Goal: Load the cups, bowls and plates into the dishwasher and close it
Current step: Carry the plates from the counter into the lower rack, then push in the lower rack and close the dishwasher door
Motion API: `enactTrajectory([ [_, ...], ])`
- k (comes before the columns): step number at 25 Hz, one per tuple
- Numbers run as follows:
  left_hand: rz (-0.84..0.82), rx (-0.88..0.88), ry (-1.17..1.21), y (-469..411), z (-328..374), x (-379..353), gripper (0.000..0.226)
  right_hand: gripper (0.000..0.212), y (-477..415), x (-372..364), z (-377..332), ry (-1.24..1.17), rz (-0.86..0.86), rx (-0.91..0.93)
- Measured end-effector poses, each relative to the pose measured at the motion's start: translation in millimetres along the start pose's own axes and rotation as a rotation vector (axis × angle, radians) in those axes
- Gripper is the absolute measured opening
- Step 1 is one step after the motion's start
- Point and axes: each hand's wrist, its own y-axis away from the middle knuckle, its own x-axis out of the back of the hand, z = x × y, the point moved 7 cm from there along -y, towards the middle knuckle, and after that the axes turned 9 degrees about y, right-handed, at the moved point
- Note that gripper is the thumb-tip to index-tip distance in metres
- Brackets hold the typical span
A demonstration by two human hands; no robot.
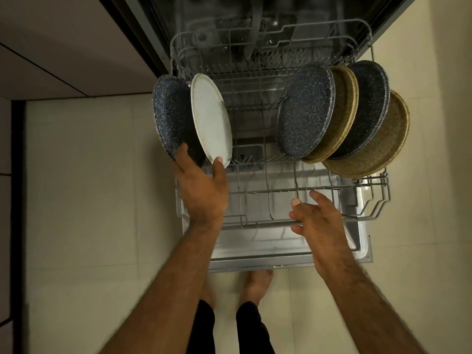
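Lower rack (378, 198) was pulled out over the open dishwasher door (255, 251). Dark speckled plate (169, 113) and white plate (210, 116) stood on edge at the rack's left side. A row of four plates (304, 113), alternating dark and tan, leaned at the right. Left hand (201, 185) was released, fingers spread: thumb tip on the white plate's rim, a finger on the dark speckled plate. Right hand (316, 221) was released, fingers spread at the rack's front rail, holding nothing. Tiled floor (89, 175) lay below.

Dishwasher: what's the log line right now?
left hand touches white plate, dark plate | right hand open over rack | four other plates standing | door open
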Motion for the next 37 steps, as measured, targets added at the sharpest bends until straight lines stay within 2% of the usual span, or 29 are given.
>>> enactTrajectory([
  [2, 0.045, -0.091, -0.044, 31.7, 11.7, 12.0, 0.06, 0.051, 0.6, 3.7, -1.5, 0.309, 0.023, 0.152],
  [3, 0.004, -0.128, -0.064, 47.9, 15.0, 12.5, 0.055, 0.049, 3.1, 5.0, -4.1, 0.486, 0.039, 0.265],
  [4, -0.089, -0.164, -0.086, 63.8, 17.2, 8.7, 0.051, 0.048, 5.6, 4.7, -6.4, 0.646, 0.047, 0.394],
  [6, -0.379, -0.215, -0.145, 95.1, 12.8, -11.6, 0.047, 0.045, 8.4, 2.8, -7.2, 0.873, 0.012, 0.582],
  [8, -0.631, -0.324, -0.212, 125.6, 10.3, -32.2, 0.045, 0.04, 5.2, 4.0, -2.7, 0.997, -0.012, 0.675],
  [10, -0.743, -0.506, -0.345, 148.8, 10.0, -45.7, 0.039, 0.035, 1.9, 6.5, 3.1, 1.031, 0.0, 0.716],
  [12, -0.745, -0.591, -0.445, 149.7, 9.9, -54.1, 0.024, 0.029, -3.0, 10.1, 4.0, 1.026, 0.036, 0.745],
  [14, -0.741, -0.583, -0.488, 139.9, 9.9, -58.7, 0.009, 0.024, -8.6, 8.1, 5.6, 1.026, 0.074, 0.8],
  [18, -0.686, -0.578, -0.483, 129.4, 10.2, -63.1, 0.025, 0.03, -5.4, -0.7, -0.2, 0.979, 0.139, 0.894],
  [21, -0.676, -0.552, -0.461, 121.1, 10.5, -70.1, 0.009, 0.034, -7.7, -1.3, -12.4, 0.968, 0.173, 1.008],
  [22, -0.646, -0.529, -0.463, 116.2, 12.9, -72.2, 0.013, 0.031, -13.2, -0.7, -17.0, 0.966, 0.172, 1.015],
  [25, -0.588, -0.507, -0.443, 100.2, 16.7, -81.4, 0.018, 0.02, -35.5, -0.9, -25.8, 0.929, 0.137, 0.928],
  [29, -0.562, -0.485, -0.426, 74.7, 26.4, -93.4, 0.015, 0.006, -58.0, -6.4, -47.9, 0.891, 0.113, 0.889],
  [35, -0.507, -0.467, -0.43, 24.5, 46.5, -118.4, 0.007, 0.007, -94.7, -19.3, -96.5, 0.919, 0.111, 0.911],
  [37, -0.494, -0.469, -0.431, 6.3, 52.7, -127.0, 0.011, 0.01, -107.2, -23.0, -114.6, 0.937, 0.124, 0.915],
])
